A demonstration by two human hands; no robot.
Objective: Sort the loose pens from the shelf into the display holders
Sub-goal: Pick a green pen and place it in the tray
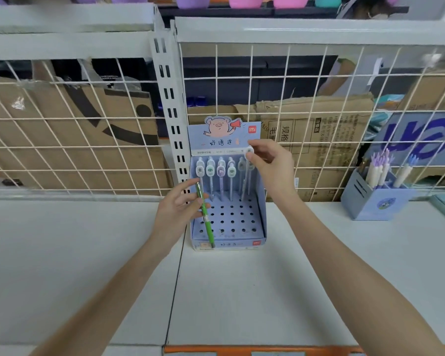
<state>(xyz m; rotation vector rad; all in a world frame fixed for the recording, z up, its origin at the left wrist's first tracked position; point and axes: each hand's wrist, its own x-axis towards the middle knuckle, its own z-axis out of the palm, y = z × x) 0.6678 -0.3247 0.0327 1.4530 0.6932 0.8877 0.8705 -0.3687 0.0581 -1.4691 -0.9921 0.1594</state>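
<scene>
Slim green plastic pen (pixel 205 214) held in the left hand (pixel 177 211), fingers and thumb pinching it near its upper half; pen runs near upright, tip down, crossing the front left corner of the pale blue cardboard display holder (pixel 261 201) with a pig cartoon on its header card. Right hand (pixel 269 163) raised at the holder's upper right, fingertips pinching the round white cap of a white pen (pixel 247 173) that stands in the back row at the right end. Back row carries a line of matching white pens with charm tops (pixel 216 173), all upright in the holes; the rows of holes in front of them show dark and unfilled. Holder stands on the white shelf (pixel 88 265), just against the white wire grid backing (pixel 306 111). To the right on the same shelf, well apart, a blue square pen cup (pixel 378 201) with cream and purple-topped pens. Brown cardboard boxes (pixel 62 124) sit behind the grid. Both forearms reach in from the lower edge.
</scene>
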